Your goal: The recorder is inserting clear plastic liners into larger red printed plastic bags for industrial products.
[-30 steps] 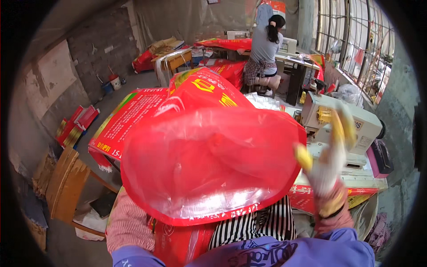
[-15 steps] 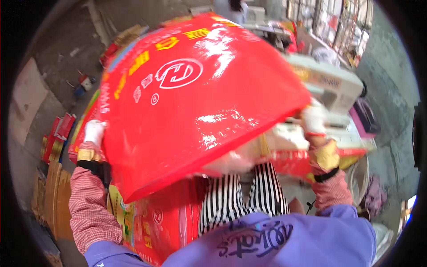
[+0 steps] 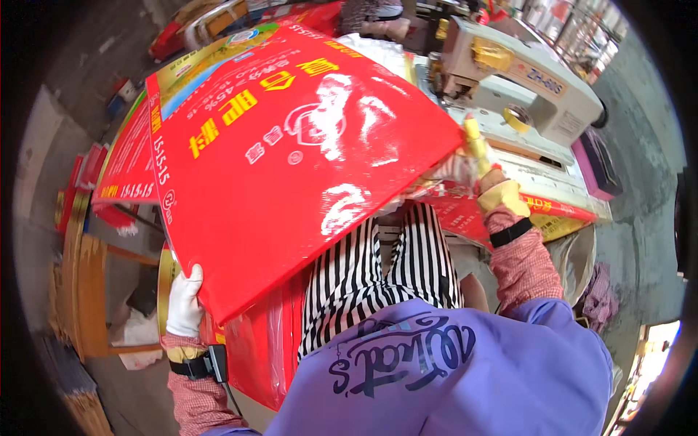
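Observation:
A large glossy red sack with yellow and white print and a picture panel at its far end lies tilted across my front. My left hand, in a white glove, pinches its near left corner. At the right corner, my right hand grips the edge, a yellow-wrapped finger pointing up; its other fingers are partly hidden. Just beyond that hand stands a pale industrial sewing machine. The sack's far right edge lies close to the machine's needle end.
More red sacks lie beside my striped legs, and another red sack hangs at the left. A wooden frame stands on the left floor. A purple-and-black box sits by the machine. Another person is at the far side.
The sack has come down and turned, its far end nearer the machine. My left hand has moved from its left side to the near corner; my right hand has shifted slightly left.

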Tool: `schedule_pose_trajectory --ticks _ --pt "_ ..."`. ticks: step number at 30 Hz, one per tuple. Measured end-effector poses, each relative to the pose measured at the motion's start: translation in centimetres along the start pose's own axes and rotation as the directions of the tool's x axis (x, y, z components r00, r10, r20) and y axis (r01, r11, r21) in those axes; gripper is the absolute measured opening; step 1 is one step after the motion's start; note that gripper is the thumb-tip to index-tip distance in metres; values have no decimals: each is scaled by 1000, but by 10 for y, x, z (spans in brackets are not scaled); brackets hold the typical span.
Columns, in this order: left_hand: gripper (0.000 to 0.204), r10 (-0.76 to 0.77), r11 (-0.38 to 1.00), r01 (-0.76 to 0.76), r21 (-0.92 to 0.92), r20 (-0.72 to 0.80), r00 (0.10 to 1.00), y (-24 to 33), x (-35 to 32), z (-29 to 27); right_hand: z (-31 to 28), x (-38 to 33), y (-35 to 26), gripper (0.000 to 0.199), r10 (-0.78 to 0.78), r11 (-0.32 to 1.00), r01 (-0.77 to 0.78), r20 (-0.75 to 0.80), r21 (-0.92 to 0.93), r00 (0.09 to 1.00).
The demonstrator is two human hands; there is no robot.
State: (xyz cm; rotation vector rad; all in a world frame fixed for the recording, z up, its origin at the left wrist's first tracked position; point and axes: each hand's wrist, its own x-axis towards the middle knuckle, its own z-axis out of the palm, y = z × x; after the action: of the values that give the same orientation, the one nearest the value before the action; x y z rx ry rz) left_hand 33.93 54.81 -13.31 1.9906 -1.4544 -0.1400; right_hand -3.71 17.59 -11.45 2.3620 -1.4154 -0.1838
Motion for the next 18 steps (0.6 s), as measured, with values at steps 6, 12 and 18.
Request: schedule_pose_trajectory --ticks 6,12,18 --pt "23 -695 504 628 -593 153 702 5 -62 -16 48 119 -6 37 -425 103 -127 160 986 891" --pt "29 -873 -52 651 -757 351 339 -52 -149 123 58 176 -154 40 -584 -488 -601 275 633 764" --pt "28 -908 419 830 368 168 384 -41 -268 199 65 122 -264 35 -611 -69 -763 577 643 542"
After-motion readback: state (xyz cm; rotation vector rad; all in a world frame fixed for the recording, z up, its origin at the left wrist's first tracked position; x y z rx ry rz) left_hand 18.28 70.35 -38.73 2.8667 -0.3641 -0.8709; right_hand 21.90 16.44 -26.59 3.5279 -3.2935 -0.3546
